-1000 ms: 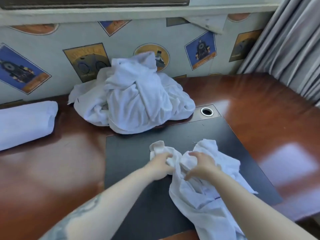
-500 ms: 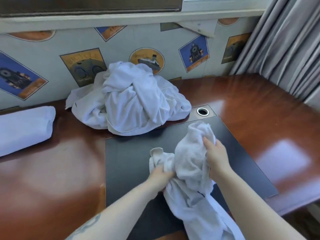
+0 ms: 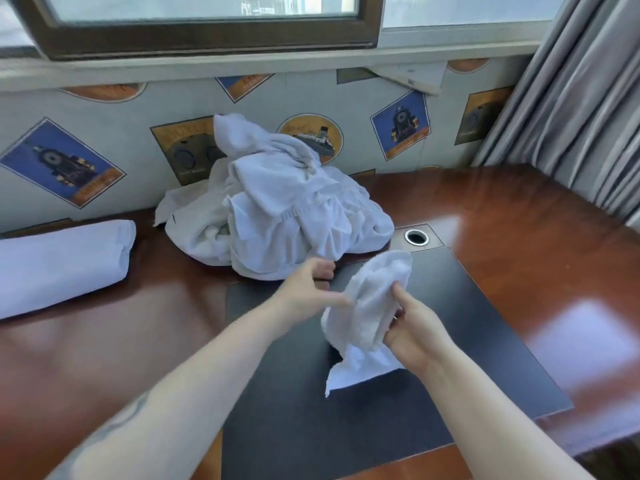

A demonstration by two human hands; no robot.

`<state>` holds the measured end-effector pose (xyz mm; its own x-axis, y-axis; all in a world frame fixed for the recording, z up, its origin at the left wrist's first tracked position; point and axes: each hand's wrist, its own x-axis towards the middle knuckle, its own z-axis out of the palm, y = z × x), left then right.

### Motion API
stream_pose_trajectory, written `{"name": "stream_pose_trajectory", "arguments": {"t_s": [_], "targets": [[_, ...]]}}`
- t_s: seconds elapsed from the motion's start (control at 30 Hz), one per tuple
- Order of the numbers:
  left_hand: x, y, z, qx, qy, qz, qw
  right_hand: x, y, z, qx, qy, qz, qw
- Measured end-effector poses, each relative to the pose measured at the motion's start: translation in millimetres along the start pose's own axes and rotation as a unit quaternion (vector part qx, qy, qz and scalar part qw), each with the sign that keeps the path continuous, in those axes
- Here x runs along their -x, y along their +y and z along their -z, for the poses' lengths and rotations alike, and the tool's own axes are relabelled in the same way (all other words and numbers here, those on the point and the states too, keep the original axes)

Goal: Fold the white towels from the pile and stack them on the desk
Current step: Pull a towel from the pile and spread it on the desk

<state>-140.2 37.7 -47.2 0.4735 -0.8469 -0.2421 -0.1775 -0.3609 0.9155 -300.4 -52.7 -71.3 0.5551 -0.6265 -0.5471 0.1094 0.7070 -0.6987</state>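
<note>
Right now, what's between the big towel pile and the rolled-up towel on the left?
Nothing lies there. In the head view, only bare, shiny brown desk shows between the towel pile and the rolled towel.

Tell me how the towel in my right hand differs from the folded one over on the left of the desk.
The towel in hand is bunched and unfolded, hanging in loose creases; the folded towel is a smooth, flat bundle. The towel in hand is held up above the black mat by the right hand, while the folded towel rests untouched on the wooden desk. The left hand holds neither. Both are plain white terry cloth.
</note>
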Motion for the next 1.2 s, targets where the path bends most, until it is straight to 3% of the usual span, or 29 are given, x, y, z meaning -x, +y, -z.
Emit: {"name": "stream_pose_trajectory", "arguments": {"t_s": [0.07,0.13,0.17,0.23,0.3,0.4,0.5,0.57,0.63,0.7,0.77,0.87,0.97,1.07,1.13,1.2], "targets": [[20.6,-35.6,-23.1,0.036,-0.117,0.047,0.991,1.8,-0.1,-8.5,0.003,-0.015,-0.016,1.0],[28.8,-53.5,-41.0,0.053,-0.158,0.012,0.986,4.9,3.8,-20.3,0.05,-0.036,-0.014,0.998],[27.5,-58.9,-47.1,0.072,-0.123,0.008,0.99,7.2,6.1,-27.4,0.064,-0.059,-0.019,0.996],[25.8,-60.5,-45.0,0.163,0.008,0.076,0.984,9.9,5.5,-39.3,0.07,-0.119,-0.032,0.99],[24.9,-69.0,-27.5,0.14,0.088,0.098,0.981,10.1,-8.0,-45.2,0.073,-0.154,-0.016,0.985],[30.6,-78.4,16.7,0.034,0.183,0.081,0.979,4.0,-40.6,-38.8,0.089,-0.1,0.02,0.991],[29.3,-74.6,57.1,0.032,0.312,0.064,0.947,-6.5,-55.8,-22.6,0.175,-0.061,0.057,0.981],[23.6,-63.9,82.2,0.012,0.363,0.039,0.931,-13.8,-55.9,-15.3,0.301,-0.029,0.09,0.949],[20.1,-51.5,107.5,-0.007,0.399,0.019,0.917,-24.9,-61.7,-8.5,0.424,0.025,0.144,0.894],[22.3,-33.6,126.6,-0.041,0.405,-0.01,0.914,-38.9,-73.4,-2.1,0.453,0.064,0.188,0.869],[26.2,-19.5,137.6,-0.105,0.411,-0.039,0.905,-49.4,-88.6,2.5,0.38,0.104,0.214,0.894],[35.9,-12.8,138.3,-0.136,0.476,-0.097,0.863,-55.5,-99.8,13.5,0.164,0.167,0.25,0.939],[53.0,-43.2,115.5,-0.155,0.521,-0.133,0.829,-57.9,-83.5,33.3,0.043,0.22,0.269,0.937],[70.3,-112.0,67.1,-0.151,0.467,-0.061,0.869,-57.3,-42.2,64.7,-0.012,0.301,0.203,0.932],[80.8,-155.8,33.0,-0.117,0.392,0.025,0.912,-60.7,-15.4,88.8,-0.048,0.297,0.107,0.948],[90.9,-185.4,3.4,-0.033,0.374,0.135,0.917,-64.7,11.1,103.7,-0.072,0.273,-0.004,0.959]]}}
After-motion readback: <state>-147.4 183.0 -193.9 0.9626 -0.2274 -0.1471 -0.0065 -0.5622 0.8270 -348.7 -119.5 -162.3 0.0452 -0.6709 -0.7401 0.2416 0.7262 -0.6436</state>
